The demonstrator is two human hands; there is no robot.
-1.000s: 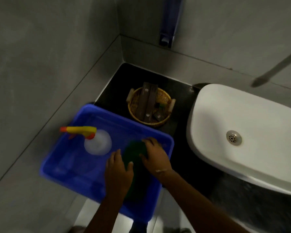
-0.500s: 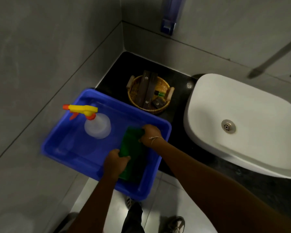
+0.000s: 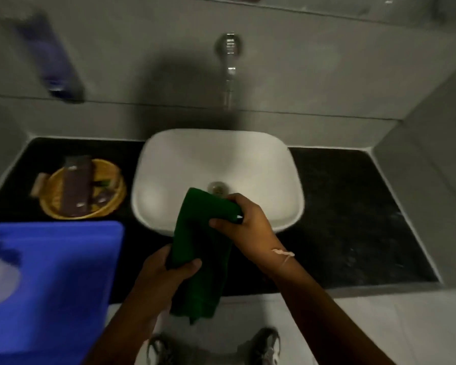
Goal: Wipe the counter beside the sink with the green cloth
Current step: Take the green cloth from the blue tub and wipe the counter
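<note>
Dim bathroom, black counter point(image 3: 348, 206), white sink point(image 3: 184, 164)

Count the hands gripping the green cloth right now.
2: the left hand pinches the green cloth at its lower left edge; the right hand grips its top, above the sink.

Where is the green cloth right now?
In the head view the green cloth hangs low in the centre, held between the left hand and right hand, over the front rim of the white sink, off the black counter.
</note>
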